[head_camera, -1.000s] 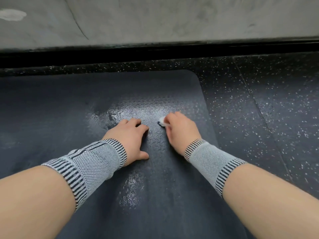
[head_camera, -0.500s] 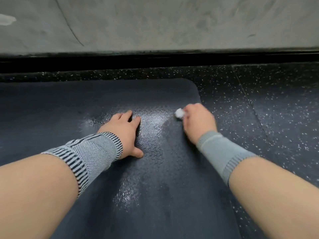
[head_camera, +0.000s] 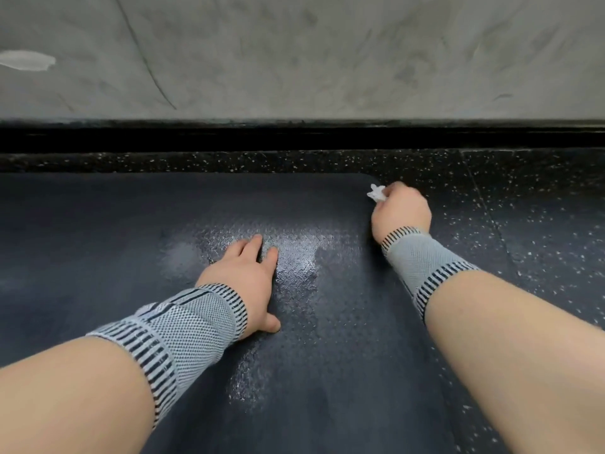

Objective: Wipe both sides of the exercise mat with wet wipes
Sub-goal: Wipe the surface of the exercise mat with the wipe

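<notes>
Two hands on the dark exercise mat (head_camera: 98,231), which lies flat on the speckled floor (head_camera: 540,208)

The right hand (head_camera: 401,211) grips a crumpled wet wipe (head_camera: 375,193) at the far right corner; the left hand (head_camera: 244,276) presses flat, fingers straight, near the wall (head_camera: 294,54)

The right hand (head_camera: 401,211) is sliding the wet wipe (head_camera: 376,192) away from the left hand (head_camera: 242,280) — out from the mat's (head_camera: 98,240) middle to its far right corner, leaving a wider wet sheen.
</notes>
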